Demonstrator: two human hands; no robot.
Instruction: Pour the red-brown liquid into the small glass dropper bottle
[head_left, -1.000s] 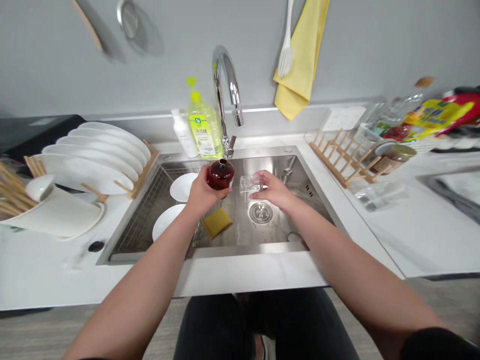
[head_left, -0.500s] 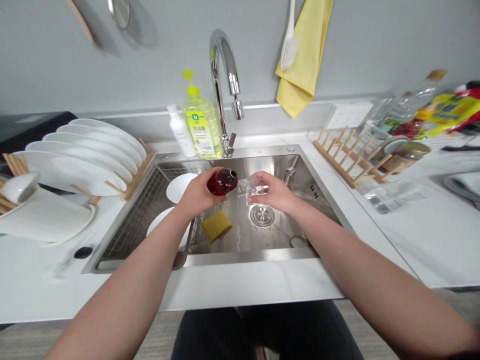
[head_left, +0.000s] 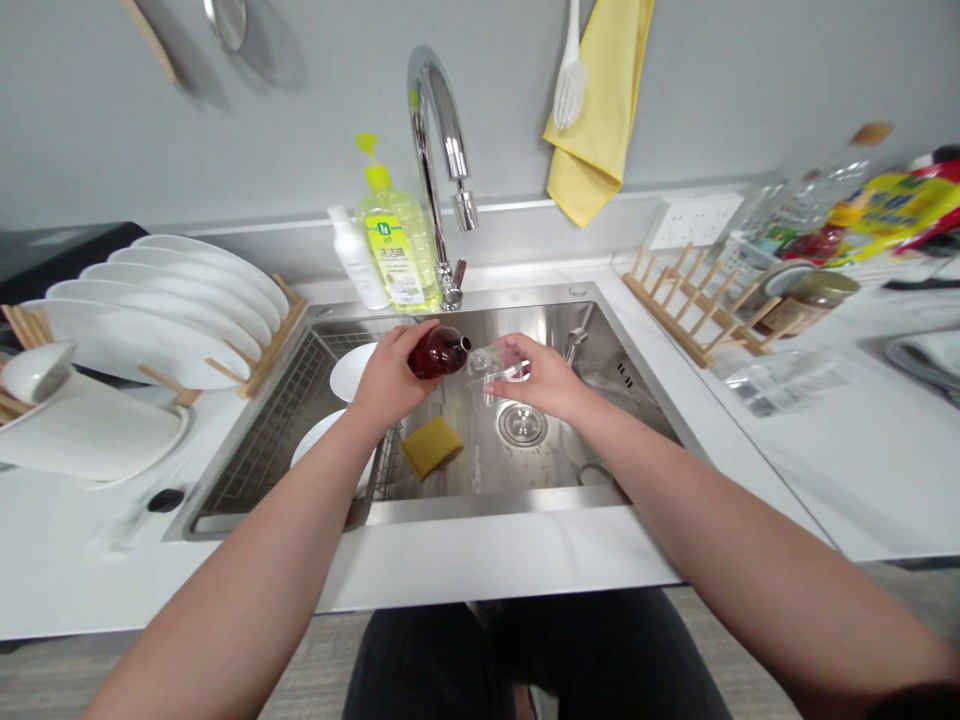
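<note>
Above the sink (head_left: pixel 420 508), my left hand (head_left: pixel 391 378) is wrapped round a dark red-brown bottle (head_left: pixel 439 353), tilted so that its uncapped mouth points right. My right hand (head_left: pixel 541 376) grips a clear, see-through container (head_left: pixel 489 362) just right of the bottle mouth; its exact kind is hard to make out. A small gap lies between the two. Under the hands, a yellow sponge (head_left: pixel 432 447) lies on the sink floor, with the drain (head_left: pixel 523 425) to its right.
A wire basket with white bowls (head_left: pixel 352 372) fills the sink's left side. The faucet (head_left: pixel 442 140), a dish soap bottle (head_left: pixel 401 255) and a white bottle (head_left: pixel 358 260) stand behind. Plates (head_left: pixel 142 330) are racked left; a wooden rack (head_left: pixel 690 305) and jars stand right.
The bottle and my left hand have shifted slightly left and up. My right hand still holds the clear container close by. The whole view has shifted a little.
</note>
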